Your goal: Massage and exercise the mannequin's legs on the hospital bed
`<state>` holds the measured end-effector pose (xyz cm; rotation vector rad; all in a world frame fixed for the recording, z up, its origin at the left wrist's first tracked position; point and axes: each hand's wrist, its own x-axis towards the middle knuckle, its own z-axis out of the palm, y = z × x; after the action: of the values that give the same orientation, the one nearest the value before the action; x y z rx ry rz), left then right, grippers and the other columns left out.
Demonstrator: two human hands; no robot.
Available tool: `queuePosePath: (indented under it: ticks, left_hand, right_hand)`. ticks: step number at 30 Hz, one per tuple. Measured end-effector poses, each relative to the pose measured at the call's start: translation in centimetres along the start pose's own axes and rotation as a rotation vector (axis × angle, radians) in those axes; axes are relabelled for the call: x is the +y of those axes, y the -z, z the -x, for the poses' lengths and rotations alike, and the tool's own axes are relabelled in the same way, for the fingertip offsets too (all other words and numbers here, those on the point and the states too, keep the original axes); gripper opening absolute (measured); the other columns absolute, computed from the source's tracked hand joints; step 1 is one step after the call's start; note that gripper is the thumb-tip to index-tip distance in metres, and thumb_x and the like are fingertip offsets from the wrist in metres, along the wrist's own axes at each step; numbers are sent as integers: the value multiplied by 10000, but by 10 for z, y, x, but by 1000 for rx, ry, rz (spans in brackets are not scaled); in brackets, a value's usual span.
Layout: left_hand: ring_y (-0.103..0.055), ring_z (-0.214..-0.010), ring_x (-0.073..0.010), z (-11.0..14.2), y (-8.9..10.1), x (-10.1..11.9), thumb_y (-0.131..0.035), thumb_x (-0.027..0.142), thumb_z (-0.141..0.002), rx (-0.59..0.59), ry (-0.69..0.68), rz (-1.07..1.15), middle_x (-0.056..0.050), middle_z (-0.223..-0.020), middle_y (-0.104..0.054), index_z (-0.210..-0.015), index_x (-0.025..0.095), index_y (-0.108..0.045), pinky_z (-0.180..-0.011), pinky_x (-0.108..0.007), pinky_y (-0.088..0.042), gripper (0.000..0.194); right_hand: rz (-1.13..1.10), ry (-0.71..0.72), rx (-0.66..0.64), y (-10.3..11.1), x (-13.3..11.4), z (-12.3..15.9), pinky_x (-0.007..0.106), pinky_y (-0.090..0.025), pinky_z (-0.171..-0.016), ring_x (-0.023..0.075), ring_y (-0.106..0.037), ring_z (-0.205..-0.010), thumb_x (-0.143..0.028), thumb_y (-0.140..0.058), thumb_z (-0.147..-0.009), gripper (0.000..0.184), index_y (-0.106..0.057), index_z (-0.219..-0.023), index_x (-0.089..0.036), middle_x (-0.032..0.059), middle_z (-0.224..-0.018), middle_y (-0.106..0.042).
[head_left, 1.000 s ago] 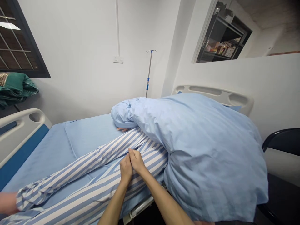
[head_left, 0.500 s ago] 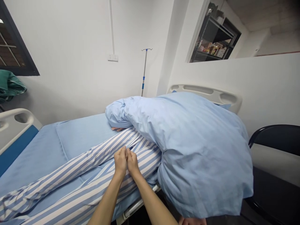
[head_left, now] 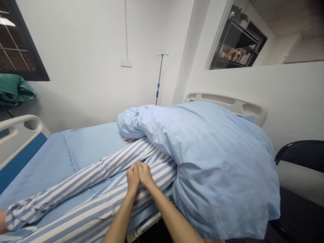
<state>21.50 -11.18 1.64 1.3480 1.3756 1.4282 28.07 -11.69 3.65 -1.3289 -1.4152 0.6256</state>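
Observation:
A person lies on the bed in blue-and-white striped trousers (head_left: 101, 168), the upper body hidden under a light blue duvet (head_left: 215, 152). My left hand (head_left: 133, 178) and my right hand (head_left: 145, 175) sit side by side, touching each other, on the near striped thigh just left of the duvet's edge. Both have their fingers curled down and pressed together into the cloth of the leg. The lying person's hand (head_left: 129, 139) peeks out from under the duvet beyond the legs.
The bed has a light blue sheet (head_left: 83, 145), a white footboard (head_left: 20, 135) at left and a white headboard (head_left: 227, 103) at right. A drip stand (head_left: 159, 77) stands by the wall. A black chair (head_left: 301, 155) is at right, a green bundle (head_left: 15, 94) far left.
My hands stay together on the same spot of the thigh, their fingers curling and pressing slightly. The view has swayed a little left and back.

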Motion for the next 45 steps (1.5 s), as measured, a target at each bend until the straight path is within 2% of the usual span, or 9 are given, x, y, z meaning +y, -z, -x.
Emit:
queuePosePath:
  ticks: [5, 11, 15, 20, 25, 28, 34, 41, 45]
  left_hand:
    - [-413, -530, -116, 2, -2, 0, -330, 402, -821, -50, -39, -30, 4, -519, -496, -533, 164, -471, -526, -230, -295, 399]
    - [-406, -514, -119, 5, -5, 1, -340, 438, -818, -107, -58, -47, -8, -510, -504, -519, 162, -480, -525, -237, -291, 431]
    - [-401, -520, -116, 4, -7, 3, -344, 454, -807, -135, -4, -9, -3, -513, -495, -522, 165, -465, -526, -231, -292, 423]
    - [-316, -486, -89, -6, -15, 25, -389, 451, -777, -134, -27, 94, 34, -462, -364, -482, 177, -371, -488, -224, -258, 404]
    - [-252, -450, -71, -11, -28, 46, -412, 444, -775, -39, -32, 201, 58, -450, -258, -480, 196, -257, -456, -220, -249, 415]
    - [-299, -452, -81, -4, -32, 35, -390, 443, -790, 8, 3, 113, 45, -436, -327, -467, 190, -315, -462, -222, -259, 418]
    - [-436, -504, -121, 5, -30, 11, -329, 449, -822, -59, -37, -59, -30, -504, -538, -483, 166, -487, -511, -233, -300, 469]
    - [-454, -505, -130, 3, -29, 12, -285, 453, -839, -66, -32, -84, -38, -512, -554, -500, 159, -518, -517, -241, -286, 505]
    - [-428, -494, -119, 4, -29, 11, -270, 450, -847, -78, -46, -94, -23, -493, -517, -492, 162, -495, -515, -240, -268, 509]
  right_hand:
    - [150, 123, -81, 15, -2, -11, 222, -246, -487, 95, -396, -481, -417, -313, -870, 450, -442, -516, -170, -13, -484, -464]
    - [95, 78, 36, 11, 19, -7, 221, -267, -493, 103, -387, -493, -423, -299, -873, 445, -433, -526, -178, -12, -491, -456]
    - [49, 104, 21, 11, 21, -4, 219, -279, -496, 106, -397, -499, -410, -288, -877, 436, -433, -536, -180, -7, -508, -470]
    - [-45, 76, 54, 14, 21, -7, 219, -317, -513, 115, -434, -518, -442, -246, -880, 472, -451, -550, -173, 9, -534, -502]
    - [-108, 19, 88, 16, 24, -8, 223, -324, -509, 121, -442, -525, -472, -253, -868, 479, -420, -531, -176, 14, -529, -502]
    - [-120, 4, 120, 18, 25, -7, 222, -320, -505, 113, -416, -519, -470, -287, -861, 449, -401, -537, -180, 5, -523, -479]
    - [-135, -8, 125, 18, 26, -9, 223, -311, -484, 103, -373, -491, -496, -314, -841, 451, -378, -520, -185, -7, -495, -444]
    - [87, 113, -31, 34, 13, -18, 222, -272, -493, 104, -394, -502, -443, -318, -862, 441, -429, -529, -176, -7, -508, -472]
    - [78, 132, -60, 38, 14, -16, 222, -269, -495, 102, -384, -495, -434, -296, -873, 447, -424, -531, -177, -12, -505, -458]
